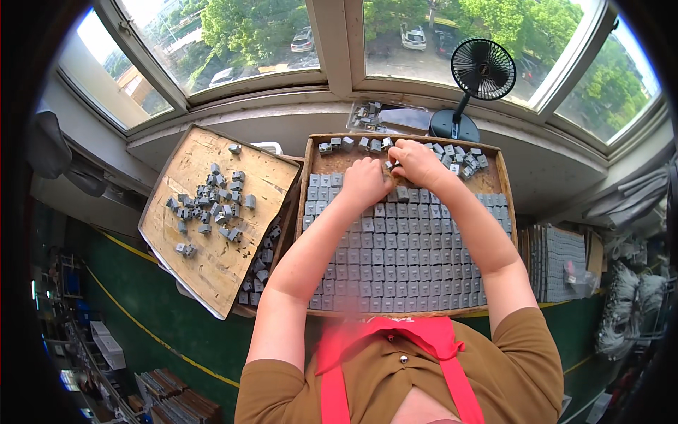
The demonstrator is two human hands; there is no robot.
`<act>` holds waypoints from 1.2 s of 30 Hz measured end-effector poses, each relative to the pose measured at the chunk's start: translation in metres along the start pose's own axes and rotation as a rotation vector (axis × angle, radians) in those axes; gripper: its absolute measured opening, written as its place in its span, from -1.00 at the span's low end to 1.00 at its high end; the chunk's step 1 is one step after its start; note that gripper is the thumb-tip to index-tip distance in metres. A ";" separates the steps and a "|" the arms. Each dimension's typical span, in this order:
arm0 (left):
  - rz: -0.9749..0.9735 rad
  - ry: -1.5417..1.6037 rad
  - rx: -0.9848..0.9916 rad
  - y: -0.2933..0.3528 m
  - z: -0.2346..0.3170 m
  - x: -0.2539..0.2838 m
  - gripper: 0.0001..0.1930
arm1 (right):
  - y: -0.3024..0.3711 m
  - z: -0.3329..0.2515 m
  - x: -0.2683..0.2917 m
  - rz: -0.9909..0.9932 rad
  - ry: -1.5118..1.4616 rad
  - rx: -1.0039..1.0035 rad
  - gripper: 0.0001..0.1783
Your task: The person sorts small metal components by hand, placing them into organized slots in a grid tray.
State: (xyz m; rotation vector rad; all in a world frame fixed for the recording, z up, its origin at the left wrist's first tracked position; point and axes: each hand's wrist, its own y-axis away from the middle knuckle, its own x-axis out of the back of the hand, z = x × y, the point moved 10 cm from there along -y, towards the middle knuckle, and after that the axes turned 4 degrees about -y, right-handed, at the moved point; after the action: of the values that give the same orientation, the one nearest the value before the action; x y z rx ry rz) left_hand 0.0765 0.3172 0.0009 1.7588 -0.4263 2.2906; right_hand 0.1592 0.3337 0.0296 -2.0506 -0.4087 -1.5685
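Observation:
A shallow wooden tray (305, 201) lies in front of me, lined with tight rows of small grey box-shaped parts (395, 258). Both hands meet over the far end of these rows. My right hand (418, 166) pinches a small grey block (389, 165) between its fingertips. Close beside it, my left hand (366, 184) has its fingers curled down and closed; whatever they hold is hidden. One grey block (402, 193) stands a little raised at the far edge of the rows, just below my hands. Loose grey blocks (458, 157) lie along the tray's far side.
On the left, a tilted wooden board (176, 230) bears a heap of loose grey blocks (215, 201), with more blocks in a box beneath it. A black fan (483, 69) and a clear plastic tray (409, 116) stand by the windows. Stacked grey parts (558, 258) lie at right.

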 end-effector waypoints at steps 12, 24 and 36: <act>-0.025 0.149 0.006 -0.014 0.013 -0.004 -0.68 | 0.055 0.026 0.022 -0.068 0.123 -0.255 -0.72; 0.080 0.051 -0.070 0.000 0.016 0.002 -0.67 | 0.020 0.000 0.001 0.106 0.075 -0.051 -0.83; 0.057 0.136 -0.109 -0.006 0.033 0.005 -0.70 | 0.053 0.021 0.032 0.122 -0.223 -0.141 -0.79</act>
State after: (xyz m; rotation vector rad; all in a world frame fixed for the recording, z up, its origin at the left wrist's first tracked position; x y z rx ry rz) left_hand 0.1072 0.3113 0.0138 1.5488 -0.5708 2.3594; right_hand 0.2129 0.3003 0.0441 -2.3227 -0.2523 -1.3359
